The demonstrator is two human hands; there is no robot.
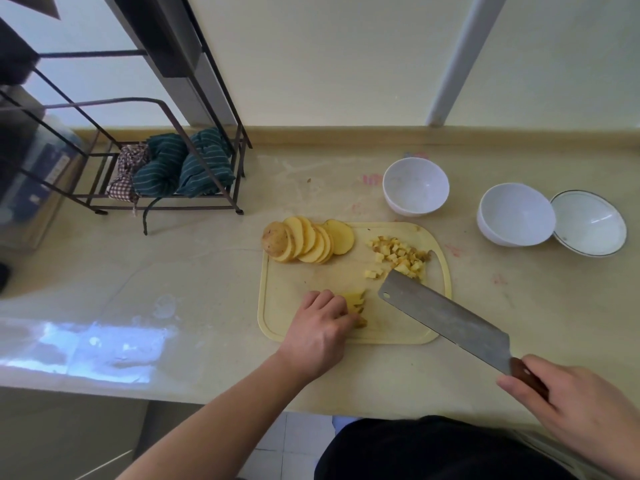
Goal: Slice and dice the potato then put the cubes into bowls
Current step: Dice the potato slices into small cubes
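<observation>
Strips (356, 303) pinned on board (408, 327) under curled left hand (320, 325); cleaver (446, 318) gripped by right hand (568, 400), lifted. Knuckles best kept forward, fingertips tucked. Cubes (401, 256) piled far corner; bowls (415, 185) unfilled.

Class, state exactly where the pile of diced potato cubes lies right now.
In the head view, the diced cubes lie on the cutting board's far right corner, beside the cleaver tip.
</observation>
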